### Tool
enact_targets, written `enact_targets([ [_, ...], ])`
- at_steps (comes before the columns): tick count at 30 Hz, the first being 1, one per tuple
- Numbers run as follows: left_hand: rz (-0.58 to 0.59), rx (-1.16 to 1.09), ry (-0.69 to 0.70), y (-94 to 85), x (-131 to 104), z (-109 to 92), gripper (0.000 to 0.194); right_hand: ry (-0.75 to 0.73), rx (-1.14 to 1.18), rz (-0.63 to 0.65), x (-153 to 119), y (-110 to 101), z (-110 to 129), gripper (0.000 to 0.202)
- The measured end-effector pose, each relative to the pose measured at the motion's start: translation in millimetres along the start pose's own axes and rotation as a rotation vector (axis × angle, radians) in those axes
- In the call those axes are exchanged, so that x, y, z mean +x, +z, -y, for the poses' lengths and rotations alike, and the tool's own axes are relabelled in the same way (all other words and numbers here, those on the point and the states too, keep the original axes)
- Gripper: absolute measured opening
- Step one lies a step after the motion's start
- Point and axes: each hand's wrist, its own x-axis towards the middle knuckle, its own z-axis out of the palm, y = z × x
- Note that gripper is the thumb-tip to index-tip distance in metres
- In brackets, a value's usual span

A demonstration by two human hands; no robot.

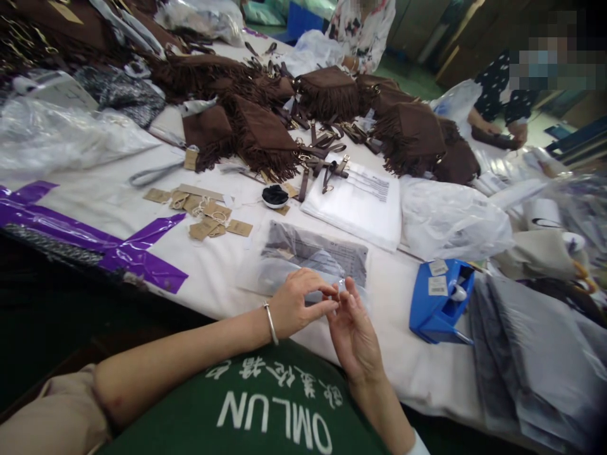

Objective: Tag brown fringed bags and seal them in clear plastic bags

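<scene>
My left hand point(300, 304), with a silver bangle at the wrist, has thumb and fingers brought together in a pinch. Its fingertips meet those of my right hand point(355, 335), which is turned palm up with fingers bent. A tiny shiny bit shows at the fingertips, too small to name. Just beyond both hands, a clear plastic bag point(279, 268) with a dark grey flat item inside lies on the table, partly hidden by my fingers. A blue tape dispenser point(429, 316) stands to the right of my right hand.
Brown cardboard tags point(203, 227), a small dish of black pieces point(275, 197) and a stack of clear bags point(365, 215) lie beyond. Fringed brown bags point(265, 136) cover the back. Grey bagged items point(535, 341) lie right. Purple tape point(142, 256) marks the left edge. Two people work opposite.
</scene>
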Motion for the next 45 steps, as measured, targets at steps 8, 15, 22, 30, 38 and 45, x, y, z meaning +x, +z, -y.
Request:
enact_targets([
  [8,0.002,-0.255,-0.299,5.8,2.9,2.3,0.021,-0.182,-0.222,-0.065,-3.7,9.0,-7.0,0.04],
  [15,0.078,-0.667,-0.52,-6.3,-0.4,7.1,0.029,-0.365,-0.538,-0.068,-8.8,5.4,-0.3,0.046],
  [22,0.062,-0.356,-0.319,-6.4,1.3,2.5,0.018,-0.301,-0.53,0.003,-10.3,4.7,-9.0,0.046],
  [30,0.085,-0.948,-0.616,-9.8,-1.1,7.3,0.016,-0.658,-1.193,0.206,-7.4,-9.3,-0.7,0.055],
  [38,0.076,-1.204,-0.69,-20.8,-7.5,-1.9,0.006,-1.123,-1.827,0.704,24.6,-51.4,58.0,0.058],
  [45,0.109,-0.671,-0.189,-30.1,-6.7,-2.2,0.008,-0.28,-1.095,0.46,6.7,-17.2,41.1,0.024],
])
